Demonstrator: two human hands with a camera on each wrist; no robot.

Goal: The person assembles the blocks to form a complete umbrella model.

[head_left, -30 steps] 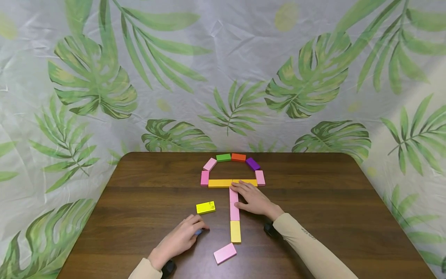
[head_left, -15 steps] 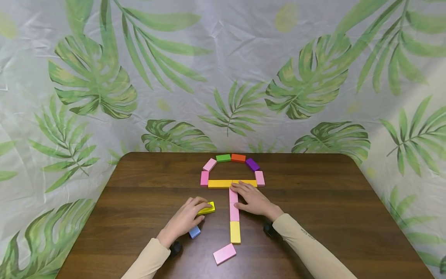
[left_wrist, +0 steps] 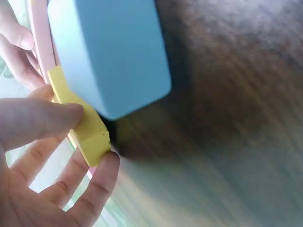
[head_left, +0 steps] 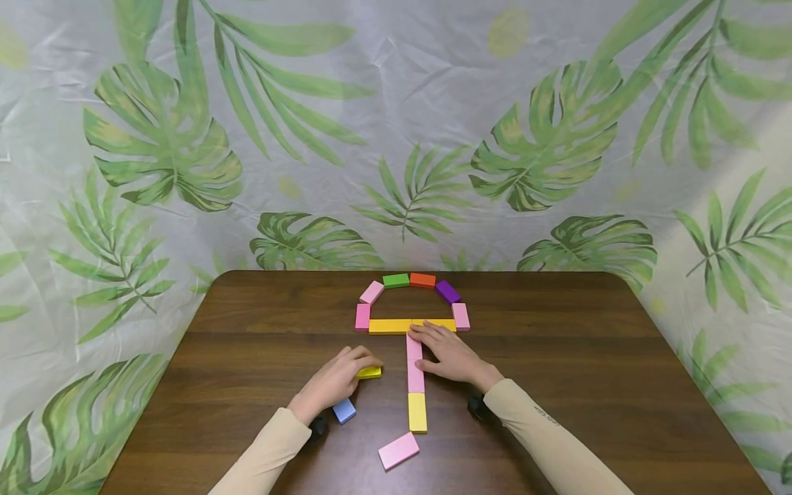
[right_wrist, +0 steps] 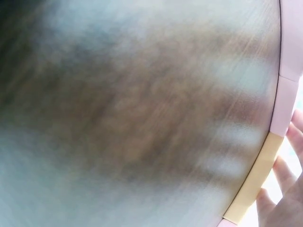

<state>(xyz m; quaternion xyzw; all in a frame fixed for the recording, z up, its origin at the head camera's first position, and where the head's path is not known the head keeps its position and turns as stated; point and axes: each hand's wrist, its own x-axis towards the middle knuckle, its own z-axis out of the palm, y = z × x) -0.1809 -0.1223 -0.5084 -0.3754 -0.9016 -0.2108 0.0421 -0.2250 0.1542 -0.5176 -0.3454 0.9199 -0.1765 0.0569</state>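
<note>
My left hand (head_left: 334, 379) holds a bright yellow block (head_left: 370, 372) flat over the table, left of the pink column. In the left wrist view the thumb lies along one side of that yellow block (left_wrist: 87, 125), and the fingers wrap the other side and its end. My right hand (head_left: 450, 354) rests with relaxed fingers at the joint between the orange bar (head_left: 390, 326) and the column of pink blocks (head_left: 416, 377), thumb beside the column. A blue block (head_left: 344, 411) lies just below the left hand; it looms large in the left wrist view.
A pale yellow block (head_left: 417, 412) ends the column at the near side. A loose pink block (head_left: 399, 451) lies at an angle below it. Pink, green (head_left: 396, 280), red (head_left: 423, 280) and purple (head_left: 448, 291) blocks form an arch near the table's far edge.
My left hand has moved from the blue block up to the yellow block and taken hold of it, uncovering the blue block. The right hand has stayed in place.
</note>
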